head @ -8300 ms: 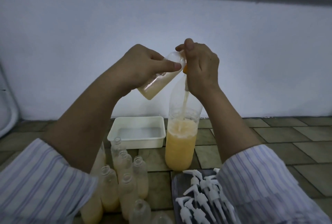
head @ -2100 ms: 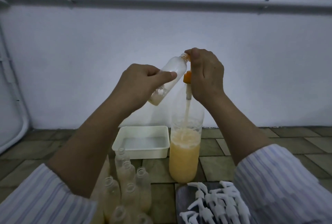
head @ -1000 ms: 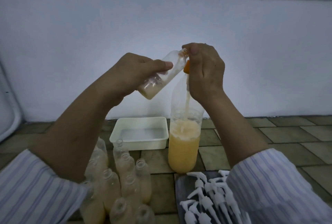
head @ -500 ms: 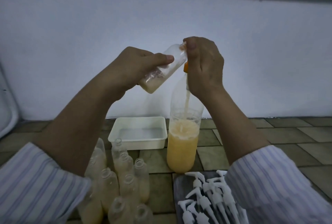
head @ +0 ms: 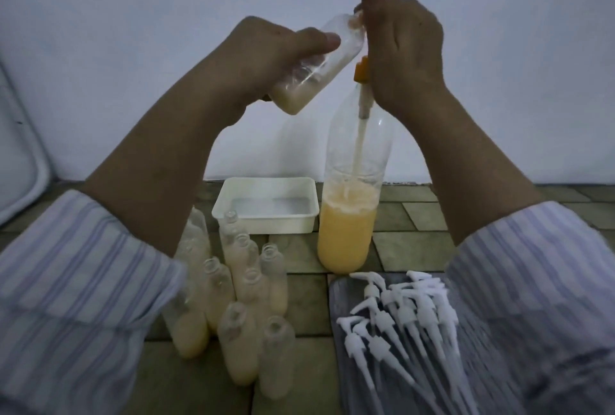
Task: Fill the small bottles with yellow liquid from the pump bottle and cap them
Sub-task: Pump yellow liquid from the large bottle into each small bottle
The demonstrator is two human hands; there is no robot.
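My left hand (head: 266,52) grips a small clear bottle (head: 319,62), tilted with its mouth up to the right against the pump spout; yellow liquid fills its lower end. My right hand (head: 402,45) curls over the pump head of the tall pump bottle (head: 349,215), thumb raised, hiding the head. Only the orange collar (head: 361,70) and dip tube show. The pump bottle stands on the tiled floor, yellow liquid in its lower third. Several uncapped small bottles (head: 239,291) with yellow liquid stand at lower left.
A white rectangular tub (head: 266,205) sits behind the small bottles, left of the pump bottle. Several white pump caps (head: 396,321) lie on a dark tray (head: 336,295) at lower right. A white wall rises close behind. A pale curved frame (head: 23,148) stands at far left.
The liquid in the held bottle has risen over the last second. My right hand rose with its thumb now raised, and the camera moved closer.
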